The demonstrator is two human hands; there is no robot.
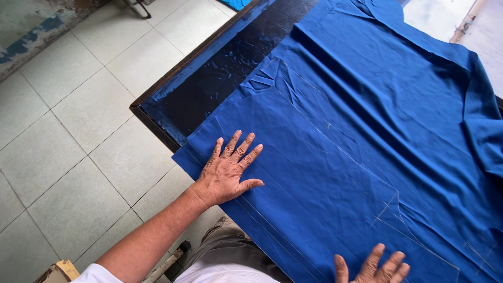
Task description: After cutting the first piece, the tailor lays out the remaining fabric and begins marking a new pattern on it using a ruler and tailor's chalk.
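Blue cotton-like cloth (367, 131) lies under both my palms, spread over a dark table (209, 84) that runs from the lower middle of the frame up to the top right. Nearest me, at the bottom edge right of centre, my right hand (374, 268) shows only in part: fingers spread and flat on the cloth, gripping nothing. A little further, left of centre, my left hand (226, 173) rests flat too, fingers fanned open, just inside the near corner of the fabric, which overhangs the table edge above the pale tiled floor (78, 131).

Between my hands, faint chalk lines (335, 147) run diagonally up the cloth, with a small notch mark low on the right. Further up, near the top centre, the cloth is puckered into small creases (267, 81), and at the far right it bunches in a loose fold (482, 120).

As I judge it, the risk is drag: if either palm slides instead of pressing, the layers could shift and the chalk lines would no longer lie true. Those far creases could be pushed into the marked area, and the overhanging corner could pull the cloth off the edge.
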